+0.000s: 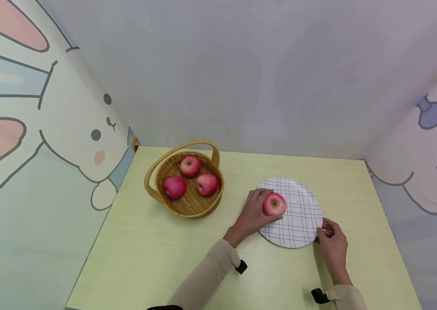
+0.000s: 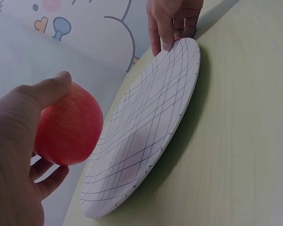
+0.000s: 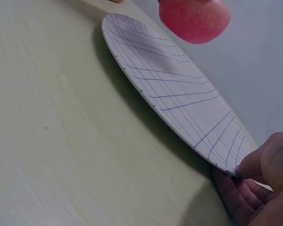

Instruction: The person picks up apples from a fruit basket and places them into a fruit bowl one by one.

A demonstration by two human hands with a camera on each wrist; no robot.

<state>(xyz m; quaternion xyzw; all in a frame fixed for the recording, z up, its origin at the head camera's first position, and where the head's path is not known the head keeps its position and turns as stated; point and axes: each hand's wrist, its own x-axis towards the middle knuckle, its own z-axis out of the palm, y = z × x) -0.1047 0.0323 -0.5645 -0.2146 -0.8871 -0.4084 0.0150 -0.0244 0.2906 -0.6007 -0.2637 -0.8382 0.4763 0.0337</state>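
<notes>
A red apple (image 1: 274, 204) is in my left hand (image 1: 255, 214), its thumb and fingers curled round the sides. In the left wrist view the apple (image 2: 70, 126) hangs above the plate, apart from its surface. The round white plate (image 1: 300, 215) carries a grid of thin dark lines. At the plate's right edge my right hand (image 1: 333, 245) pinches the rim; in the right wrist view the thumb (image 3: 254, 162) lies on top and the fingers are beneath.
To the left on the pale wooden table (image 1: 145, 258) stands a wicker basket (image 1: 191, 210) with a tall handle. Inside it lie three red apples, one of them an apple (image 1: 207, 184) at the right. Walls with cartoon drawings enclose the table's back and sides.
</notes>
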